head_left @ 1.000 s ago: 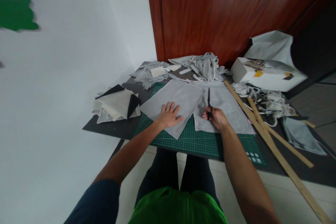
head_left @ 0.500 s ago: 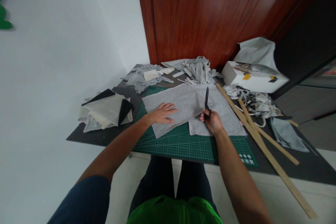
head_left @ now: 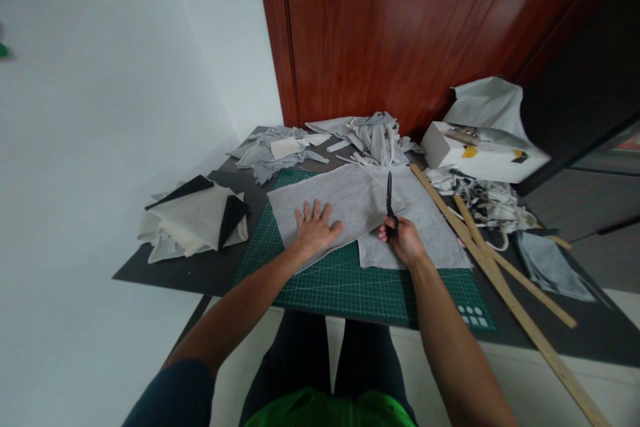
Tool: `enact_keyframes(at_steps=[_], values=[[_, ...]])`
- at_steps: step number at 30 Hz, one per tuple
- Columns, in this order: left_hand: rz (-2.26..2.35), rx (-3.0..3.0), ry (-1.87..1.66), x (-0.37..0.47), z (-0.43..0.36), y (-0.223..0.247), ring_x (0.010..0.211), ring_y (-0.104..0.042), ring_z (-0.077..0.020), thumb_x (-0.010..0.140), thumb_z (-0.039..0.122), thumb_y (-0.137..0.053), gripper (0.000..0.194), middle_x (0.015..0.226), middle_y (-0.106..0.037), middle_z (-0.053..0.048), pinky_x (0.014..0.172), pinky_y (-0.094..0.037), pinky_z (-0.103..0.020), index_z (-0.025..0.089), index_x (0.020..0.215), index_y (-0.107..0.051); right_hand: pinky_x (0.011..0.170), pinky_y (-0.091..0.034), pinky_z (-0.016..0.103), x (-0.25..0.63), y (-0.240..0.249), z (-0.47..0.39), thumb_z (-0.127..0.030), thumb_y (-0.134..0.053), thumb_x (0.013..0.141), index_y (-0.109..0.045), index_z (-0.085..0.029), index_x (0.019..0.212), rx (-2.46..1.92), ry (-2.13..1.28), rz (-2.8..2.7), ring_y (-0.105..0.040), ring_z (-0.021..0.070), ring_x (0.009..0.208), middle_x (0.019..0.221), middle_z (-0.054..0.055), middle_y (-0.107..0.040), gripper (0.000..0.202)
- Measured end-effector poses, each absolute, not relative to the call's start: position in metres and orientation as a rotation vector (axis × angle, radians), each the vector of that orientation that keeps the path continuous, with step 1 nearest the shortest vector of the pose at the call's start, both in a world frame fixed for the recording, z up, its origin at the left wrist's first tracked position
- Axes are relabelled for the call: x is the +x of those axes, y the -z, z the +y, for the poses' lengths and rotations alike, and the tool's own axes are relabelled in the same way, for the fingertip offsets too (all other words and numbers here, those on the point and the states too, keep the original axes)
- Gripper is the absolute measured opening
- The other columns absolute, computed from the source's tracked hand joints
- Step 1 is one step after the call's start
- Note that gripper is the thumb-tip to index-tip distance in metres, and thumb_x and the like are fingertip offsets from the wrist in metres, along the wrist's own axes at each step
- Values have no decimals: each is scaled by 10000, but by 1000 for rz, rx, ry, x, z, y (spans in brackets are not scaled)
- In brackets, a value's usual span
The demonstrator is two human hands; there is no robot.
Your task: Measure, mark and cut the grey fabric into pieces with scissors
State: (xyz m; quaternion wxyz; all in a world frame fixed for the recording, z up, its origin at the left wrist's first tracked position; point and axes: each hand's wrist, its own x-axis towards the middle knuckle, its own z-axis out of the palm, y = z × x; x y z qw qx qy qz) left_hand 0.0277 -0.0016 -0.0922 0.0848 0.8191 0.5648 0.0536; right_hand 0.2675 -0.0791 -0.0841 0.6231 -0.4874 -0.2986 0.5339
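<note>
My left hand [head_left: 317, 228] lies flat with fingers spread on a light grey cloth piece [head_left: 345, 190]. In my right hand [head_left: 404, 239] is a pair of black scissors [head_left: 389, 197], gripped by the handles, blades pointing away from me and looking closed. The scissors are over the right end of the cloth piece. A second grey cloth piece [head_left: 437, 237] lies partly under the first and reaches to the right. Both cloths rest on a green cutting mat [head_left: 345, 287].
Folded cloths [head_left: 193, 220] lie at the left. Fabric scraps [head_left: 375, 133] are heaped at the back. Wooden rulers [head_left: 500, 287] cross at the right and overhang the front edge. A white box [head_left: 493, 153] stands at the back right, near tangled strips [head_left: 490, 200].
My left hand has turned and shifted slightly right and nearer to me, its fingers now spread and pointing forward. The scissors have tilted slightly. The camera view has shifted a little.
</note>
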Motion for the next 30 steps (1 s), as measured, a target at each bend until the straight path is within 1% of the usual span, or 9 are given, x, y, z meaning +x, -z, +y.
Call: enact_keyframes(at_steps=[3,6,10,12,16,24,30], values=[[1556,2506,-106,20,2,95,1598,-35,-465,943,791,-304,878,1749,-150,-105,1216,-10,-757,281,1657,-281,467,-506,233,266,82,-80,-343,-907,648,-623,-159,754,-1136,-1220,-706,-631,133,504,638,25,-667,355],[1435,2575,-77,13,5,96,1606,-29,-441,933,799,-344,863,1750,-149,-84,1210,10,-765,322,1650,-292,459,-500,228,264,82,-80,-372,-926,625,-628,-152,756,-1143,-1233,-739,-627,129,502,640,23,-662,393],[1278,2663,-50,0,8,90,1603,-81,-435,944,760,-405,817,1745,-186,-73,1223,-2,-739,343,1640,-312,448,-496,223,263,83,-80,-404,-938,603,-633,-150,749,-1166,-1249,-742,-619,123,492,629,10,-653,422],[1168,2727,-28,-7,8,85,1604,-112,-414,956,732,-422,785,1740,-208,-72,1232,-4,-719,352,1636,-319,448,-499,222,263,83,-80,-416,-934,608,-636,-150,746,-1162,-1256,-740,-620,121,495,637,8,-654,421],[1087,2777,18,-11,9,80,1612,-105,-381,974,706,-411,760,1742,-194,-79,1243,-7,-695,347,1638,-313,460,-500,219,263,79,-81,-405,-924,626,-652,-152,760,-1120,-1262,-737,-622,117,508,651,4,-656,395],[1134,2709,47,33,37,78,1613,-60,-398,953,770,-353,827,1751,-148,-72,1237,-1,-717,336,1653,-275,473,-493,217,256,68,-80,-392,-909,675,-677,-147,751,-1086,-1273,-762,-620,113,529,669,16,-660,346],[1153,2691,42,58,52,77,1612,-81,-394,933,789,-375,856,1747,-179,-78,1245,10,-707,327,1648,-288,477,-503,220,247,59,-83,-360,-883,721,-656,-161,739,-1163,-1286,-731,-615,119,532,658,23,-662,303]])
